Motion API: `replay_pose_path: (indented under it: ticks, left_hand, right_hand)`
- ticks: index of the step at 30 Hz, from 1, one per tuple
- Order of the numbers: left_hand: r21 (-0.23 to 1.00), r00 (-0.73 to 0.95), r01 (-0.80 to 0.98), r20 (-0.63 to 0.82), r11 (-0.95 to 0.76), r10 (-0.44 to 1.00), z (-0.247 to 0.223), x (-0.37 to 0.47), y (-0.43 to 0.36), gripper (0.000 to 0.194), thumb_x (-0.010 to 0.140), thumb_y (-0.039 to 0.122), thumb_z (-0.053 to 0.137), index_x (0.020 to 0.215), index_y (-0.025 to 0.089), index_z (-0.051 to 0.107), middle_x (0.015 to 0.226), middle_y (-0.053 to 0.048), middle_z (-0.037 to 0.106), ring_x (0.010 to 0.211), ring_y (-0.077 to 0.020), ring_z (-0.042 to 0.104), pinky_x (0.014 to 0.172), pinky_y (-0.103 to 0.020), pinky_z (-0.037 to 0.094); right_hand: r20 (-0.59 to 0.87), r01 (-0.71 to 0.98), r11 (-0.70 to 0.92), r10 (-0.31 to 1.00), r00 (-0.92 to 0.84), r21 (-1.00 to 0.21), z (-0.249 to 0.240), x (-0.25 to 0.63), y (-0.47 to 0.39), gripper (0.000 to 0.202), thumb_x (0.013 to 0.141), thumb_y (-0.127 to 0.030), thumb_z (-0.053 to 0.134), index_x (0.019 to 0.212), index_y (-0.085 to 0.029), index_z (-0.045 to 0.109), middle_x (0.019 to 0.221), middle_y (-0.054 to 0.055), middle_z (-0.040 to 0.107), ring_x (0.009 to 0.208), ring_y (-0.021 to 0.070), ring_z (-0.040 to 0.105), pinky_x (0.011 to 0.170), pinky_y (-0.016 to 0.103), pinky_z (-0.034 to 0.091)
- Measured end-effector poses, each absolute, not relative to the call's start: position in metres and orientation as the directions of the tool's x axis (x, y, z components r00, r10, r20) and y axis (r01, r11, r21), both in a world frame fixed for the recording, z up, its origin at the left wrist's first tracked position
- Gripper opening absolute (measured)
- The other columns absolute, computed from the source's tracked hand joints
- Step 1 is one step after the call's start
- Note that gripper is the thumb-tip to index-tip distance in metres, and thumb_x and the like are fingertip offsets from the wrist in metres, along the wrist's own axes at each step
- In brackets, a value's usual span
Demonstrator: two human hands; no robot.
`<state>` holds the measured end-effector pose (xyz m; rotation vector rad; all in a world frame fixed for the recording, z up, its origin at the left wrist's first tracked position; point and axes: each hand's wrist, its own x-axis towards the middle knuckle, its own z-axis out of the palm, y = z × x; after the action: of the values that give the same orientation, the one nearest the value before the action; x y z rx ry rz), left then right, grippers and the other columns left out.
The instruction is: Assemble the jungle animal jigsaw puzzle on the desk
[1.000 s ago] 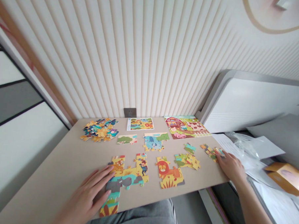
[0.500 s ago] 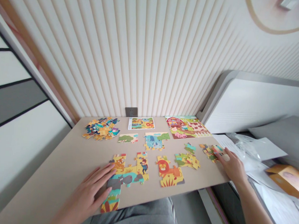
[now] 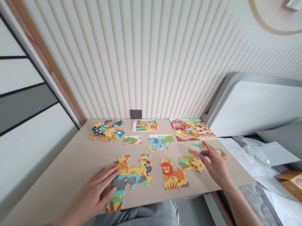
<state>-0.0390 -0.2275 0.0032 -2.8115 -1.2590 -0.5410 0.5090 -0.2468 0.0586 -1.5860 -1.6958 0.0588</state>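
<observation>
My left hand (image 3: 95, 187) lies flat on the table, fingers stretched out, its fingertips touching the left edge of a joined puzzle section (image 3: 131, 179) with a hippo. Over to the right, my right hand (image 3: 215, 164) pinches a puzzle piece (image 3: 195, 149) between thumb and fingers; its picture is partly hidden. Just below it lie loose yellow-green pieces (image 3: 190, 162). A joined lion section (image 3: 174, 174) sits left of those. Farther back are an elephant section (image 3: 158, 143) and a green bush section (image 3: 132, 140). More pieces (image 3: 222, 154) show beyond my right hand.
A heap of puzzle pieces (image 3: 107, 129) fills the table's back left. A small reference picture (image 3: 146, 125) and a farm puzzle (image 3: 191, 129) lie along the wall. Papers, plastic wrap (image 3: 251, 150) and an orange box (image 3: 294, 184) are on the bed at right.
My right hand has moved left from the loose pieces at the table's right side, carrying a puzzle piece. My left hand stays by the hippo section. The view has shifted slightly.
</observation>
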Motion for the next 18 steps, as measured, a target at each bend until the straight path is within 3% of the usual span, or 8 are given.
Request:
replay_pose_path:
  ticks: [3, 6, 9, 13, 18]
  left_hand:
    - [0.149, 0.613, 0.721, 0.316, -0.676, 0.724, 0.003, -0.039, -0.228, 0.064, 0.099, 0.039, 0.061, 0.159, 0.031, 0.041, 0.163, -0.003, 0.044, 0.147, -0.0245, 0.046, 0.124, -0.042, 0.038]
    - [0.172, 0.604, 0.720, 0.321, -0.672, 0.729, 0.004, -0.039, -0.229, 0.063, 0.099, 0.039, 0.062, 0.159, 0.032, 0.042, 0.162, -0.002, 0.045, 0.147, -0.0240, 0.047, 0.125, -0.042, 0.037]
    - [0.170, 0.604, 0.724, 0.311, -0.668, 0.734, 0.007, -0.037, -0.230, 0.064, 0.100, 0.040, 0.061, 0.159, 0.032, 0.040, 0.163, -0.001, 0.043, 0.147, -0.0238, 0.047, 0.125, -0.042, 0.036]
    - [0.180, 0.595, 0.730, 0.310, -0.660, 0.742, 0.008, -0.035, -0.232, 0.062, 0.101, 0.039, 0.059, 0.160, 0.031, 0.040, 0.164, -0.002, 0.042, 0.148, -0.0246, 0.045, 0.124, -0.043, 0.038]
    - [0.164, 0.585, 0.745, 0.306, -0.647, 0.751, 0.017, -0.034, -0.230, 0.056, 0.102, 0.040, 0.057, 0.156, 0.029, 0.047, 0.163, -0.004, 0.043, 0.145, -0.0267, 0.048, 0.118, -0.042, 0.046]
  right_hand:
    - [0.447, 0.724, 0.251, 0.890, 0.089, -0.643, 0.062, 0.491, -0.240, 0.065, 0.100, -0.045, 0.059, 0.160, -0.029, 0.037, 0.134, 0.011, 0.067, 0.088, 0.0182, 0.071, 0.089, 0.040, 0.060]
    - [0.449, 0.707, 0.283, 0.892, 0.054, -0.648, 0.067, 0.471, -0.234, 0.059, 0.100, -0.045, 0.060, 0.155, -0.028, 0.047, 0.148, 0.013, 0.058, 0.095, 0.0195, 0.071, 0.093, 0.041, 0.060]
    - [0.442, 0.723, 0.304, 0.897, 0.003, -0.621, 0.070, 0.451, -0.228, 0.053, 0.100, -0.043, 0.060, 0.151, -0.028, 0.053, 0.148, 0.013, 0.057, 0.106, 0.0229, 0.071, 0.098, 0.042, 0.058]
    - [0.408, 0.700, 0.356, 0.907, -0.100, -0.620, 0.072, 0.426, -0.212, 0.052, 0.099, -0.042, 0.063, 0.149, -0.030, 0.055, 0.149, 0.012, 0.056, 0.105, 0.0230, 0.072, 0.100, 0.043, 0.058]
    - [0.396, 0.646, 0.459, 0.883, -0.253, -0.610, 0.074, 0.390, -0.164, 0.049, 0.097, -0.043, 0.067, 0.144, -0.030, 0.060, 0.143, 0.011, 0.061, 0.125, 0.0284, 0.064, 0.107, 0.046, 0.054]
